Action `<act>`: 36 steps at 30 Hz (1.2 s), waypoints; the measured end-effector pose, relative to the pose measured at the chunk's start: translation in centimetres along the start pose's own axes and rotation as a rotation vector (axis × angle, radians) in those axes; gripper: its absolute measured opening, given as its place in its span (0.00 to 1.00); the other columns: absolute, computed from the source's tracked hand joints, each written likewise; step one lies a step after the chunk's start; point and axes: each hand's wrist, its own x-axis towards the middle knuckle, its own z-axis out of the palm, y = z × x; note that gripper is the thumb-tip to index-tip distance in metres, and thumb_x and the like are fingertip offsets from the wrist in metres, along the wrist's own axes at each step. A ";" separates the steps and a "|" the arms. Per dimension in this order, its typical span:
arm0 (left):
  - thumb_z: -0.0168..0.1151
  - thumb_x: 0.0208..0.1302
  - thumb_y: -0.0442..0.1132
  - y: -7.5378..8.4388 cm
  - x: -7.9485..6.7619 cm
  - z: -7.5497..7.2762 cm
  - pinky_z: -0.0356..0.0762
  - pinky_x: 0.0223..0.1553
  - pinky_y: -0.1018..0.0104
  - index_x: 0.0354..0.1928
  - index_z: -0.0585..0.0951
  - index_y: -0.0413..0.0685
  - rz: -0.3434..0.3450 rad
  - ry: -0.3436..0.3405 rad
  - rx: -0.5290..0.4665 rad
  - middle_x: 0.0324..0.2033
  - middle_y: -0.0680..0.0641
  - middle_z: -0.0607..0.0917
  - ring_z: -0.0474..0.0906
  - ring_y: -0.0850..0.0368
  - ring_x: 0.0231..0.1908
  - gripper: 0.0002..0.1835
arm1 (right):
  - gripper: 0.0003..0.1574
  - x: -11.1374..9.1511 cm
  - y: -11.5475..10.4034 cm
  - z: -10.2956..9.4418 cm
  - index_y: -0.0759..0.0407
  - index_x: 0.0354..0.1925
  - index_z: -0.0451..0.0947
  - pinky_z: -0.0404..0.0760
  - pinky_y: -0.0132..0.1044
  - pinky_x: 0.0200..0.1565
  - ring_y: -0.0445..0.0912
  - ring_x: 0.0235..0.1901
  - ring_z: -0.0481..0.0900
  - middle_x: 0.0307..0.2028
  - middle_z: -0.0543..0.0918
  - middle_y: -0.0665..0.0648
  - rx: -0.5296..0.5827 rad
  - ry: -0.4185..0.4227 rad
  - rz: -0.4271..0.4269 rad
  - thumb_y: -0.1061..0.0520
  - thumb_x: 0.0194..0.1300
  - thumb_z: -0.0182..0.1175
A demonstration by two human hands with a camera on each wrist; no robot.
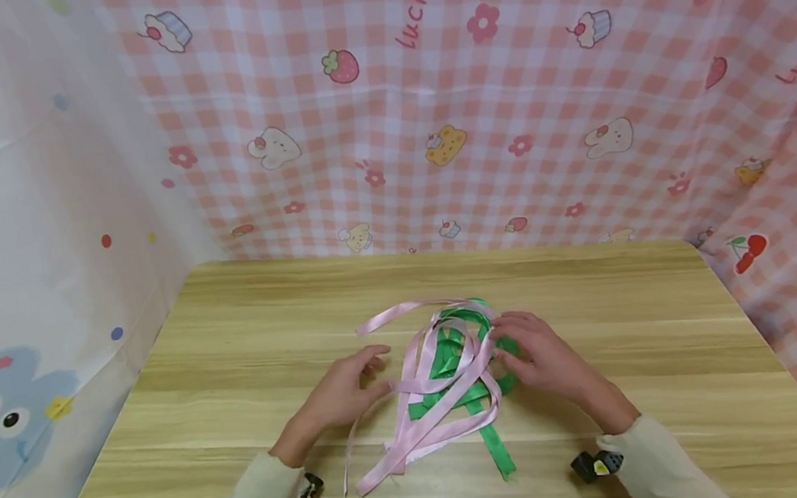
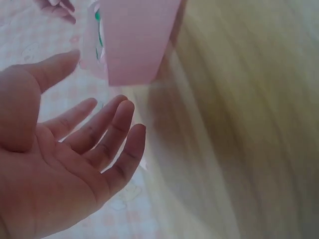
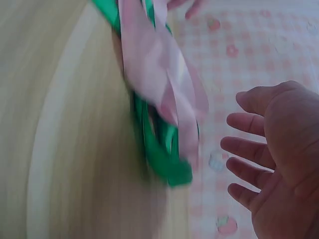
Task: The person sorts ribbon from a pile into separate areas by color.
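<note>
A loose tangle of shiny pink ribbon (image 1: 431, 418) and green ribbon (image 1: 496, 448) lies in loops on the table. My left hand (image 1: 347, 388) hovers at the left side of the tangle, thumb and fingers spread apart with nothing between them. In the left wrist view its palm faces a broad pink ribbon (image 2: 137, 45) beyond the fingertips. My right hand (image 1: 543, 355) is at the right side, fingertips overlapping the ribbon loops in the head view. The right wrist view shows its relaxed fingers (image 3: 246, 152) apart from the pink ribbon (image 3: 154, 59) and green ribbon (image 3: 169, 172).
The wood-grain table (image 1: 234, 326) has a pink checked cloth (image 1: 387, 115) hanging behind it and more cloth on both sides. A green ribbon end points toward the near edge. One narrow pink strand trails below my left hand.
</note>
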 end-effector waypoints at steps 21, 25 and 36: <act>0.54 0.63 0.21 1.3 0.2 0.2 0.77 0.36 0.70 0.53 0.77 0.39 -0.086 -0.010 -0.292 0.36 0.46 0.83 0.78 0.55 0.35 0.18 | 0.25 4.0 -4.9 6.0 0.59 0.56 0.75 0.79 0.46 0.54 0.48 0.51 0.80 0.49 0.83 0.56 0.133 -0.227 -0.120 0.56 0.63 0.69; 0.51 0.65 0.22 1.6 0.3 -0.3 0.76 0.32 0.70 0.56 0.75 0.37 -0.085 -0.021 -0.365 0.38 0.42 0.81 0.77 0.50 0.34 0.18 | 0.23 3.9 -5.1 5.6 0.56 0.58 0.74 0.81 0.38 0.45 0.44 0.42 0.82 0.42 0.85 0.53 0.175 -0.268 -0.067 0.59 0.66 0.66; 0.58 0.71 0.34 2.7 0.2 0.1 0.77 0.55 0.62 0.66 0.71 0.50 0.017 -0.149 -0.388 0.53 0.44 0.82 0.80 0.50 0.52 0.22 | 0.11 4.5 -6.7 3.0 0.57 0.50 0.78 0.76 0.29 0.30 0.37 0.26 0.74 0.30 0.83 0.51 0.467 -0.188 -0.044 0.62 0.69 0.61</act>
